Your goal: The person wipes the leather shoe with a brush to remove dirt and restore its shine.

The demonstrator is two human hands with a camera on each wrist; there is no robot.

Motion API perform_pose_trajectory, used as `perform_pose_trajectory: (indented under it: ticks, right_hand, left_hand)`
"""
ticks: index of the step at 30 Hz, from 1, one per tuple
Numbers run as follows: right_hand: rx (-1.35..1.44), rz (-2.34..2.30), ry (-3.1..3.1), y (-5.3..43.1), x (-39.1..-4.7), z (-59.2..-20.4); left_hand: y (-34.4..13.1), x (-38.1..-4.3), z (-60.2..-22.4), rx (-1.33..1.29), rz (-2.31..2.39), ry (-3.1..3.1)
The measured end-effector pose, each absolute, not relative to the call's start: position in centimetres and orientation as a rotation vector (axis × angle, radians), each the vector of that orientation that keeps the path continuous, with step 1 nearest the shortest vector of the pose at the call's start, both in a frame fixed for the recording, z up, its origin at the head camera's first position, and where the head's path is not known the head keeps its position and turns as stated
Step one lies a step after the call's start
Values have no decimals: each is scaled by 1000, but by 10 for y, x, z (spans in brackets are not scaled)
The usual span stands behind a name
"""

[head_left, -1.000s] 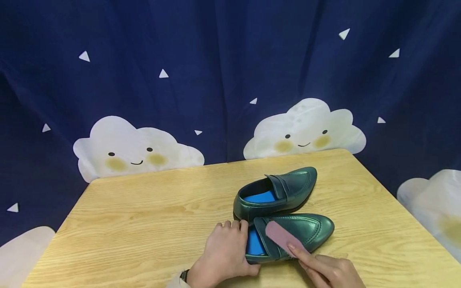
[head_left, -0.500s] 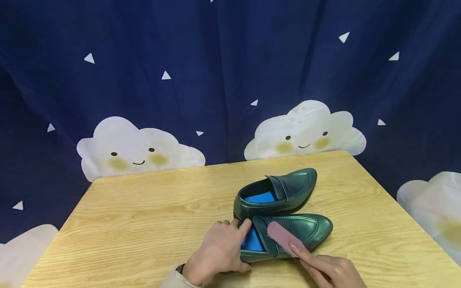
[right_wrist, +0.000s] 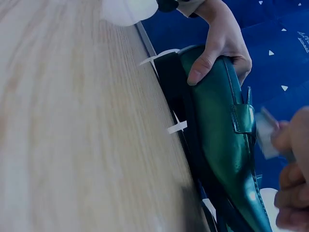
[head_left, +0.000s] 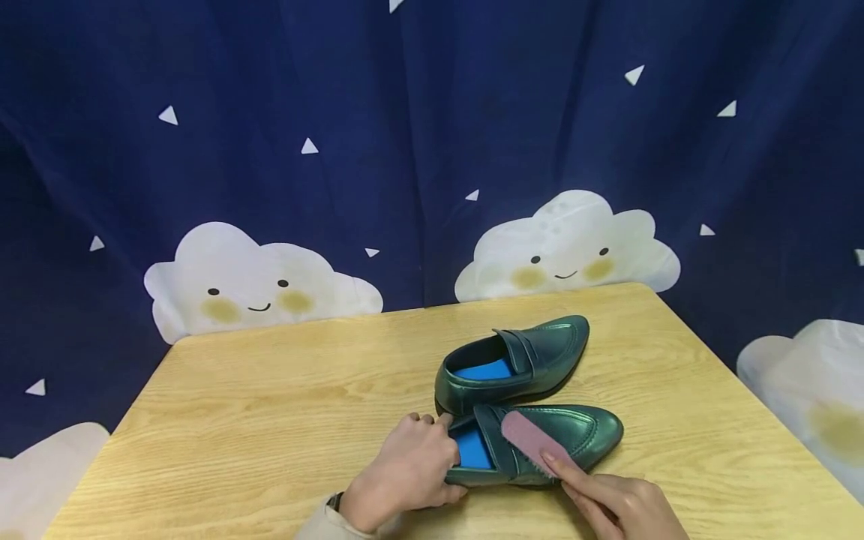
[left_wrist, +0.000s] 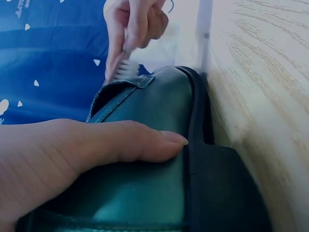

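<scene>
A dark green loafer (head_left: pixel 580 431) with a blue insole lies toe to the right near the front of the table. My left hand (head_left: pixel 408 469) grips its heel end; in the left wrist view the thumb (left_wrist: pixel 154 145) presses along the shoe's side above the sole. My right hand (head_left: pixel 624 502) holds a pink-backed brush (head_left: pixel 533 439) across the loafer's strap, index finger laid along the back. White bristles (left_wrist: pixel 126 71) show in the left wrist view, at the top of the shoe. Just behind lies the matching loafer (head_left: pixel 553 349), untouched.
Both shoes lie on a light wooden table (head_left: pixel 270 405). Beyond its far edge hangs a dark blue curtain (head_left: pixel 337 75) printed with white clouds and triangles.
My left hand has shifted slightly left along the loafer's heel end, and its fingers have curled in more. The brush stays over the strap with little visible movement.
</scene>
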State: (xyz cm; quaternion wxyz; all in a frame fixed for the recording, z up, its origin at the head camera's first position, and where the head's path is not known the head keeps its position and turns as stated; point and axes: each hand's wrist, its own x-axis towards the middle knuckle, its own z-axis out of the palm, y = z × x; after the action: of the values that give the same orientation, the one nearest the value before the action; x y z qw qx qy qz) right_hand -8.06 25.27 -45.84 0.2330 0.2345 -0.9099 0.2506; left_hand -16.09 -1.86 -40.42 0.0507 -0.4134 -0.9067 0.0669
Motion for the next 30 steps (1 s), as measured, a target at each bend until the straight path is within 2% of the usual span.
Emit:
perform_pose_trajectory:
  ticks: [4,8,20,23,25,28,30]
  right_hand:
    - [950,811,-2360,252,-81,-463]
    - [1078,852,-2277,256,-86,-457]
    - [999,656,-2252,274,-105,-413]
    - [985,609,-2241,270,-112,-405]
    - [977,575,-2275,267,-114,-401]
    - [1003,571,-2295,263,-116,-401]
    - [1034,595,-2310,262,-117,-402]
  left_hand:
    - [-17,-156,-402,-1350,285,-2759]
    - [-11,-149,-404,-1352,379,-2622]
    - [8,-136,-428,-1172,194,-2279]
    - [4,-130,-424,-1179,-61,-2429]
    - [-1,-124,-422,-1119,-422,-2623]
    - [-11,-117,-430,-885,-1045,-2715]
    - [-18,-115,-442,-750,-1243,-2672]
